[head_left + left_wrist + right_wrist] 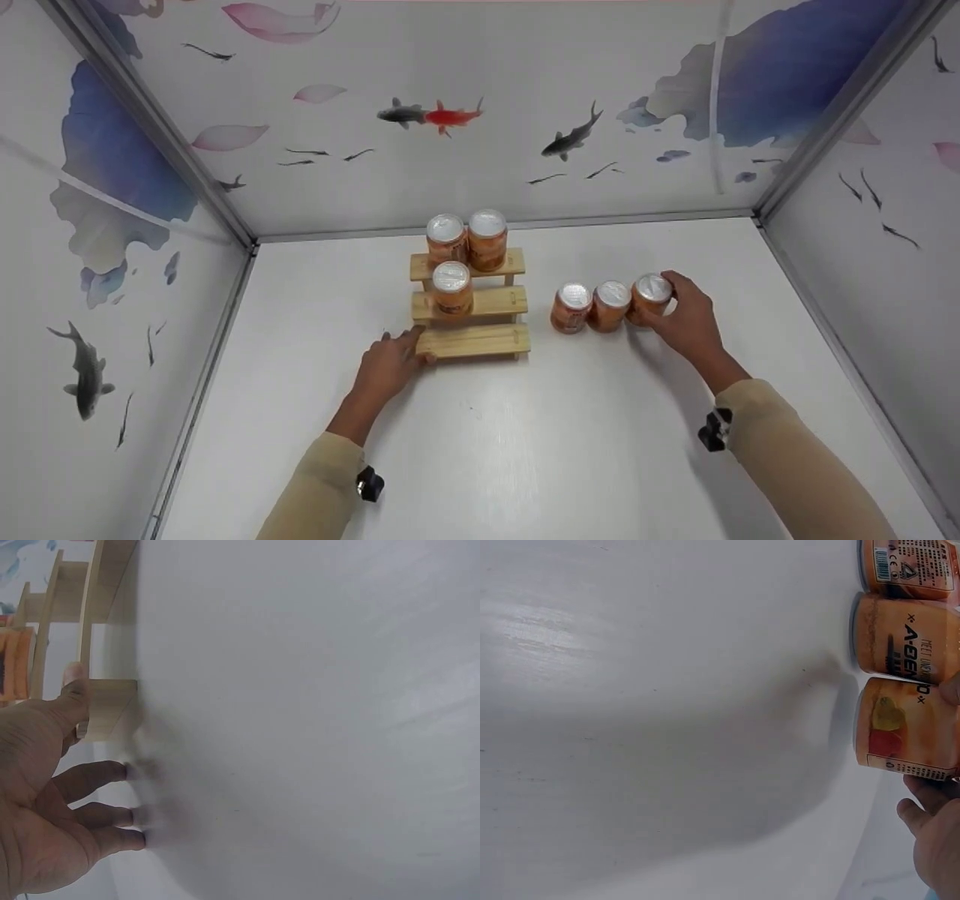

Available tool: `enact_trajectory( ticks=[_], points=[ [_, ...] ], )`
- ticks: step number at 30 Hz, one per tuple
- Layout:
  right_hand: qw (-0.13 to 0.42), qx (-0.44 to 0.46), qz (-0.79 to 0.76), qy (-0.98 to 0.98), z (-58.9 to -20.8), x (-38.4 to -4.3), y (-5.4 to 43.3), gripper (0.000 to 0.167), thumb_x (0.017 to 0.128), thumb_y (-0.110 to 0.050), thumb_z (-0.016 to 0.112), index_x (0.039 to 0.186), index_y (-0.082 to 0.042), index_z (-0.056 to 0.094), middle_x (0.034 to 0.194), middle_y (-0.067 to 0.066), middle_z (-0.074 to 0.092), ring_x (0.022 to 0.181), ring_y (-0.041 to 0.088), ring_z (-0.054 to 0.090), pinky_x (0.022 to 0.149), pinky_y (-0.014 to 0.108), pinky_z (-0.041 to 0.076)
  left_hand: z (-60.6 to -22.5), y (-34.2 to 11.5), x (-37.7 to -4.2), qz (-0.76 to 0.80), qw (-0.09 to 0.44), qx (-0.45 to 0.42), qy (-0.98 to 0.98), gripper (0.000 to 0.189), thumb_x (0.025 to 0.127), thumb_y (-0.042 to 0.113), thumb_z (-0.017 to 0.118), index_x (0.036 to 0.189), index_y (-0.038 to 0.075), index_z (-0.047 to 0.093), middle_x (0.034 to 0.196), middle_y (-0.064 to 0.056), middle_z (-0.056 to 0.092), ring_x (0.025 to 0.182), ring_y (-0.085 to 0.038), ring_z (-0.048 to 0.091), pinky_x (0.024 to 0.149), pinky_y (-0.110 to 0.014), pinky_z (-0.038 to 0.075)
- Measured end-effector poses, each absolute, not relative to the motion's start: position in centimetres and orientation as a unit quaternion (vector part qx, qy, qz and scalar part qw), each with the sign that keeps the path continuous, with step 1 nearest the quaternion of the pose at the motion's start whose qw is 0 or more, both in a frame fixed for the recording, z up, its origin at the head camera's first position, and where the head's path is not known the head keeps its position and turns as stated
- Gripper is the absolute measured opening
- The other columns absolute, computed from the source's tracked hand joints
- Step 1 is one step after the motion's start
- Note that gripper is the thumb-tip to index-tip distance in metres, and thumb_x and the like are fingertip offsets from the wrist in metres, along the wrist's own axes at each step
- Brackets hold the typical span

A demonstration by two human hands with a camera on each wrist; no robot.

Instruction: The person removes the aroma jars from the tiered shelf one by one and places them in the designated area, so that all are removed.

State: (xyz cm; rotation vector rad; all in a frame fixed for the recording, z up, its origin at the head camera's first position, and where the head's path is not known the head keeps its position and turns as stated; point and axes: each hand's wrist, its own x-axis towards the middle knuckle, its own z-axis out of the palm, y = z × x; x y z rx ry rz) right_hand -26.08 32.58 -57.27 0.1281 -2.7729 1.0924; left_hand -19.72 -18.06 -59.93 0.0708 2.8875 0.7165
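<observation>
A three-step wooden rack (472, 342) stands near the back of the table. My left hand (386, 367) pinches the left end of its lowest step, the thumb (73, 694) on the front edge and the other fingers spread near the tabletop. Right of the rack, three orange cans with silver lids stand in a row. My right hand (690, 319) grips the rightmost can (649, 291), thumb in front and fingers behind; it is upright beside the middle can (610, 305). The left can (571, 307) of the row is nearest the rack.
Two more orange cans, one left (446, 238) and one right (487, 238), stand on the top step. Another can (452, 287) sits at the left of the middle step. Printed panels (465, 172) enclose the white table (510, 450) at the back and sides.
</observation>
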Motion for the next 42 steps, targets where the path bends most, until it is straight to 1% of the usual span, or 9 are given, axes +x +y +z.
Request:
enact_trajectory(
  ticks=[4,7,11,16,22,29,38,42],
  points=[
    [0.062,0.035,0.366,-0.928,-57.35,-26.10,32.51,0.074,0.100,-0.019,0.084,0.157,0.011,0.047,0.158,0.034,0.056,0.148,0.051,0.055,0.120,0.068,0.047,-60.05,-17.92,-19.81,0.242,0.086,0.016,0.966,0.066,0.104,0.046,0.074,0.163,0.023,0.057,0.161,-0.020,0.061,0.153,-0.059,0.049,0.120,-0.073,0.046],
    [0.056,0.033,0.367,-0.928,-57.43,-26.09,32.50,0.074,0.100,-0.020,0.084,0.156,0.011,0.047,0.157,0.034,0.056,0.147,0.051,0.056,0.120,0.067,0.048,-60.02,-17.88,-19.77,0.246,0.087,0.015,0.965,0.065,0.104,0.045,0.075,0.163,0.023,0.057,0.161,-0.021,0.060,0.153,-0.059,0.048,0.120,-0.072,0.046],
    [0.057,0.034,0.368,-0.928,-57.54,-26.03,32.56,0.074,0.100,-0.020,0.084,0.156,0.012,0.047,0.156,0.035,0.056,0.145,0.051,0.056,0.118,0.067,0.049,-59.97,-17.99,-19.70,0.250,0.082,0.021,0.965,0.065,0.104,0.044,0.075,0.163,0.022,0.057,0.160,-0.022,0.060,0.152,-0.060,0.049,0.119,-0.073,0.046],
    [0.067,0.040,0.372,-0.925,-57.74,-26.00,32.76,0.072,0.100,-0.017,0.084,0.155,0.013,0.048,0.155,0.036,0.056,0.144,0.052,0.057,0.116,0.068,0.050,-59.88,-18.10,-19.66,0.254,0.078,0.024,0.964,0.068,0.103,0.047,0.075,0.162,0.019,0.058,0.159,-0.023,0.061,0.151,-0.061,0.049,0.118,-0.073,0.047],
    [0.062,0.041,0.377,-0.923,-57.76,-26.00,32.75,0.072,0.100,-0.017,0.083,0.155,0.013,0.048,0.156,0.037,0.056,0.145,0.053,0.056,0.117,0.069,0.049,-59.80,-17.99,-19.72,0.257,0.090,0.012,0.962,0.070,0.103,0.049,0.075,0.164,0.020,0.056,0.161,-0.021,0.059,0.154,-0.059,0.047,0.122,-0.072,0.044],
    [0.058,0.041,0.376,-0.924,-57.85,-25.89,32.81,0.074,0.100,-0.020,0.083,0.156,0.013,0.047,0.155,0.037,0.056,0.144,0.053,0.056,0.115,0.069,0.049,-59.84,-17.99,-19.75,0.256,0.088,0.015,0.963,0.070,0.103,0.049,0.075,0.164,0.020,0.056,0.161,-0.021,0.060,0.154,-0.059,0.047,0.122,-0.072,0.044],
    [0.039,0.040,0.377,-0.925,-57.82,-25.96,32.89,0.076,0.101,-0.017,0.082,0.159,0.012,0.042,0.160,0.037,0.051,0.148,0.055,0.052,0.120,0.071,0.046,-59.78,-17.92,-19.87,0.252,0.090,0.012,0.964,0.070,0.104,0.050,0.074,0.164,0.020,0.056,0.162,-0.020,0.059,0.154,-0.059,0.046,0.121,-0.074,0.044],
    [0.043,0.043,0.367,-0.928,-57.77,-26.02,32.89,0.077,0.101,-0.017,0.082,0.159,0.013,0.042,0.160,0.037,0.051,0.148,0.056,0.052,0.121,0.071,0.045,-59.79,-17.91,-19.83,0.243,0.091,0.014,0.966,0.070,0.104,0.051,0.073,0.164,0.019,0.055,0.162,-0.020,0.060,0.154,-0.058,0.048,0.119,-0.074,0.045]
  ],
)
